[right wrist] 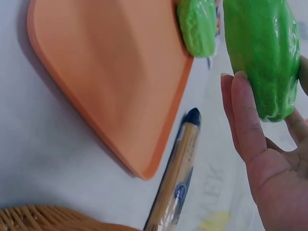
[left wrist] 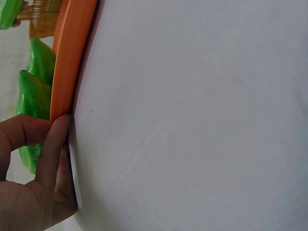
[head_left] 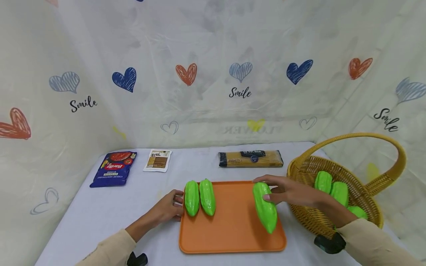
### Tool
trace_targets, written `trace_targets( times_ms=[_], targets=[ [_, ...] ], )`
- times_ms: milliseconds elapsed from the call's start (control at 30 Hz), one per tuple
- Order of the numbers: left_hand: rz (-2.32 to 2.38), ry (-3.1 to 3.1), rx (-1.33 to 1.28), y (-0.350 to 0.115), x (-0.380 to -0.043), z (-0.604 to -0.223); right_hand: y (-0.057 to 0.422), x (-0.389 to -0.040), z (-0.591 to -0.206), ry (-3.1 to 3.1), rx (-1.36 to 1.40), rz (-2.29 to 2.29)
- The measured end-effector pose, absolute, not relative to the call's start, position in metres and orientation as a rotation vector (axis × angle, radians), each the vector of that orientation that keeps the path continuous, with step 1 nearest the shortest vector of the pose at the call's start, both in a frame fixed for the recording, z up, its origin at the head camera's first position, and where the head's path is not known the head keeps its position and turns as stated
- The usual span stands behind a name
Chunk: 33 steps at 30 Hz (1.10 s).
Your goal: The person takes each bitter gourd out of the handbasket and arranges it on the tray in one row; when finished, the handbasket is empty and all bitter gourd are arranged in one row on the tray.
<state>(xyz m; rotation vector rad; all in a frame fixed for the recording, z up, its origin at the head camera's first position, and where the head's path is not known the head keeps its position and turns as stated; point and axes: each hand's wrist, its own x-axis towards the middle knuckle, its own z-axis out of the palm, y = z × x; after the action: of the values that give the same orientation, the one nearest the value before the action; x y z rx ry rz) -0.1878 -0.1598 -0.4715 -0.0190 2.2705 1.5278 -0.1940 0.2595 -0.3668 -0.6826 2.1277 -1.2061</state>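
My right hand (head_left: 296, 190) grips a glossy green bitter melon (head_left: 265, 208) above the right part of the orange tray (head_left: 233, 221), its pointed end tilted down towards me. In the right wrist view, fingers (right wrist: 248, 113) and thumb close round the held bitter melon's blunt end. My left hand (head_left: 164, 208) pinches the tray's left rim, as the left wrist view shows with fingertips on both sides of the rim (left wrist: 67, 72). Beside it on the tray lie two more bitter melons, one at the left edge (head_left: 192, 198) and one next to it (head_left: 208, 197), side by side.
A wicker basket (head_left: 374, 207) with a tall handle stands at the right, several bitter melons (head_left: 339, 192) inside; my right forearm crosses it. Behind the tray lies a spaghetti pack (head_left: 251, 159). A white packet (head_left: 158, 160) and a blue pouch (head_left: 114, 169) lie at the back left.
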Motion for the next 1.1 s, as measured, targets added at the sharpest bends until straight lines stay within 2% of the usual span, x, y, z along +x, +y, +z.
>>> trace_targets(
  times_ms=[800, 1100],
  targets=[
    [1.508, 2.292, -0.015, -0.159, -0.188, -0.47, 0.232, -0.203, -0.388, 2.105, -0.692, -1.254],
    [1.531, 2.273, -0.012, -0.16, -0.187, -0.47, 0.222, -0.204, -0.396, 2.147, -0.61, -1.266]
  ],
)
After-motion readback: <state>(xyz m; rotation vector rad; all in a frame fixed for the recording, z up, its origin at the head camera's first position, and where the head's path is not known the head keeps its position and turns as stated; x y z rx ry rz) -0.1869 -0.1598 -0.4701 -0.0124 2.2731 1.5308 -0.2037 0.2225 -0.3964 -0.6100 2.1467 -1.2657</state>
